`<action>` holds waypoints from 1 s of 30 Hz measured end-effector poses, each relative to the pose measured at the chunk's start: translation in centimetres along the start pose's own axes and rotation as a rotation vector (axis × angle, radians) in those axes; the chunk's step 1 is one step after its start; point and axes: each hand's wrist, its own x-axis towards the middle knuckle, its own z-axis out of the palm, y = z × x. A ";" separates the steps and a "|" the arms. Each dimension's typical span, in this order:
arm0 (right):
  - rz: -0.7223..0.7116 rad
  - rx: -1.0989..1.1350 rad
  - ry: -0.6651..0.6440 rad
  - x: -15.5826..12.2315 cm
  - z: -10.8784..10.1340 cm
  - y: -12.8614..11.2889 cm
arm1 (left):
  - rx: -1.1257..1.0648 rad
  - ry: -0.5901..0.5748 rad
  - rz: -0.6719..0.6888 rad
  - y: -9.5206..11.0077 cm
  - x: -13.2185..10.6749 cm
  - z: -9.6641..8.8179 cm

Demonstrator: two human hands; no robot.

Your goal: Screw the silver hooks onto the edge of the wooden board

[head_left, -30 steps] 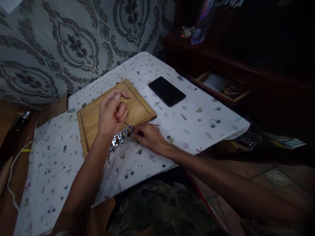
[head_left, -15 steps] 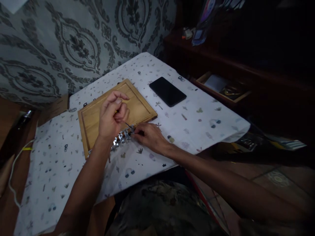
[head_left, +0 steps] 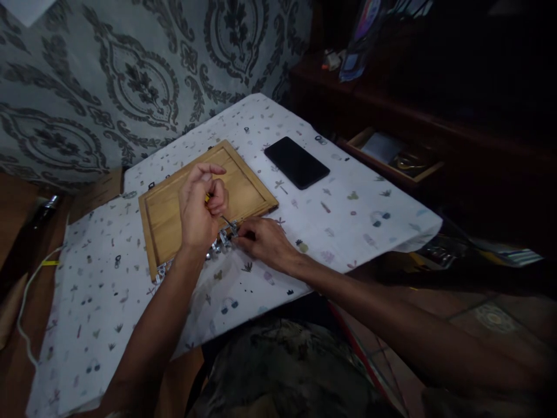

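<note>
A wooden board with a raised frame lies on the table, and several shiny metal clips line its near edge. Over the board, my left hand is curled round a small screwdriver; a bit of yellow handle shows between the fingers. The thin shaft points down to the clip at the right of the row. At that same clip, my right hand has thumb and forefinger pinched at the board's edge. Its fingertips partly hide the metal. My left forearm covers part of the row.
A black smartphone lies right of the board on the patterned tablecloth. Beyond the table's right side is an open drawer with things in it. A white cable hangs at the left, and a patterned wall stands behind.
My left hand has turned slightly, and its wrist and forearm have shifted to the right. More clips show at the board's left end. The right hand stays at the same clip.
</note>
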 end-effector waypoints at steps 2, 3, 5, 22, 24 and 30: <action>-0.007 0.002 0.001 0.0 0.0 0.0 | 0.012 -0.043 -0.016 0.0 0.2 -0.3; -0.007 0.000 0.002 0.0 -0.1 0.0 | 0.024 -0.038 -0.004 0.0 0.1 -0.4; 0.001 -0.008 0.002 0.0 -0.1 0.0 | 0.065 0.028 0.054 -0.1 -0.2 -0.4; -0.016 -0.014 0.014 0.1 0.0 0.1 | 0.031 0.038 0.047 0.4 -0.5 -0.3; -0.014 -0.015 0.014 0.1 0.0 0.2 | 0.043 0.108 0.086 0.5 -0.7 -0.2; -0.005 -0.014 0.005 0.1 0.0 0.0 | 0.023 0.160 0.088 0.3 -1.2 0.7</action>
